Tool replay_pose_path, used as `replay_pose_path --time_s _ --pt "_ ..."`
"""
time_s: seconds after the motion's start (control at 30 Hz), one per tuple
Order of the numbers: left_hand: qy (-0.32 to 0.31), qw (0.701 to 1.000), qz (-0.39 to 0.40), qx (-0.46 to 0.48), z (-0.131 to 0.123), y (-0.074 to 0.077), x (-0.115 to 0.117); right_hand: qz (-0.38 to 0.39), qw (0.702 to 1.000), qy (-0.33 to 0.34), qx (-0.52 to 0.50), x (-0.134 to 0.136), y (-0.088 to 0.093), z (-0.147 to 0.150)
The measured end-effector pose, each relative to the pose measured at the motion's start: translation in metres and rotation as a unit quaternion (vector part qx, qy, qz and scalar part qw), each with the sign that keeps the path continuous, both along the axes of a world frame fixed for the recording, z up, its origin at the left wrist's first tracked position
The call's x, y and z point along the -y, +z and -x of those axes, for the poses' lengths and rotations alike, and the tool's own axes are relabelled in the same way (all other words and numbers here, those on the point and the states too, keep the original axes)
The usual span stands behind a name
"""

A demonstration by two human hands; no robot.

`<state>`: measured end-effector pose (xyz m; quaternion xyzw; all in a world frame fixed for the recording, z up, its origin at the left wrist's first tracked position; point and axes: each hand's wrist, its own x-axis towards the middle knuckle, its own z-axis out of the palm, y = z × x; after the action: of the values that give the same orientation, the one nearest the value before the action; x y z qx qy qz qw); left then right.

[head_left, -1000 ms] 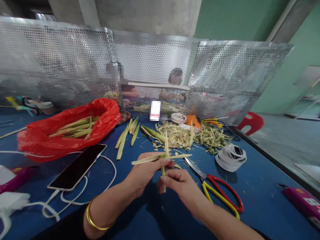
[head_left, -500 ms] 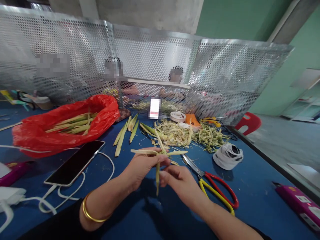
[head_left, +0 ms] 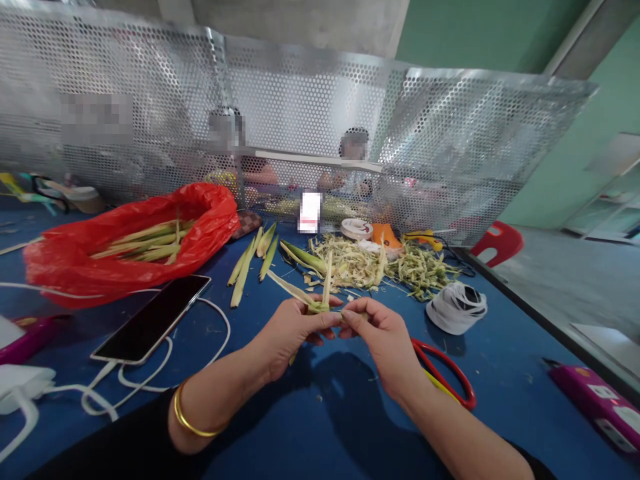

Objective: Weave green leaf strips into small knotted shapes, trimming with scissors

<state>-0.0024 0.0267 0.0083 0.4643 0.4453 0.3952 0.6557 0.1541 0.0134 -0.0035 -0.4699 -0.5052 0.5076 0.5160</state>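
Observation:
Between both hands, above the blue table, is a small woven knot of pale green husk strips (head_left: 318,307), which look like corn husk. One strip end points up and another slants to the upper left. My left hand (head_left: 293,331) pinches the knot between thumb and fingers. With thumb and forefinger, my right hand (head_left: 381,332) grips the strip end on the right side; its fingers partly cover that end. Scissors with red and yellow handles (head_left: 450,375) lie under my right forearm, their blades hidden. Loose husk leaves (head_left: 245,270) lie beyond my left hand.
A red plastic bag (head_left: 65,267) holds more husks at the left. In front of it lies a phone (head_left: 153,320) with a white cable. Shredded husk (head_left: 350,263) is heaped ahead, near a white ribbon roll (head_left: 455,310). A perforated screen (head_left: 300,100) separates people opposite.
My right hand has moved up and right, from the lower strip to the right-hand strip end. The knot has turned, and the scissor blades are now covered.

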Motion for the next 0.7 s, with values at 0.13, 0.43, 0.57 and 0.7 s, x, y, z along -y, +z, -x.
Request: replay_pose_path --time_s 0.13,0.43,0.57,0.7 --pt "0.044 0.999 -0.017 -0.005 0.000 0.000 -0.002 -0.025 0.997 -0.026 0.068 -0.001 0.003 -0.003" --pt "0.050 0.999 -0.006 0.006 0.002 0.001 -0.008 -0.068 0.976 -0.019 0.207 -0.004 0.008 -0.013" --pt "0.064 0.998 -0.019 -0.012 0.003 -0.001 -0.011 -0.073 0.972 -0.006 0.225 -0.002 0.007 -0.011" --pt "0.053 0.998 -0.021 -0.025 0.005 0.002 -0.012 -0.110 0.956 0.007 0.271 0.000 0.009 -0.013"
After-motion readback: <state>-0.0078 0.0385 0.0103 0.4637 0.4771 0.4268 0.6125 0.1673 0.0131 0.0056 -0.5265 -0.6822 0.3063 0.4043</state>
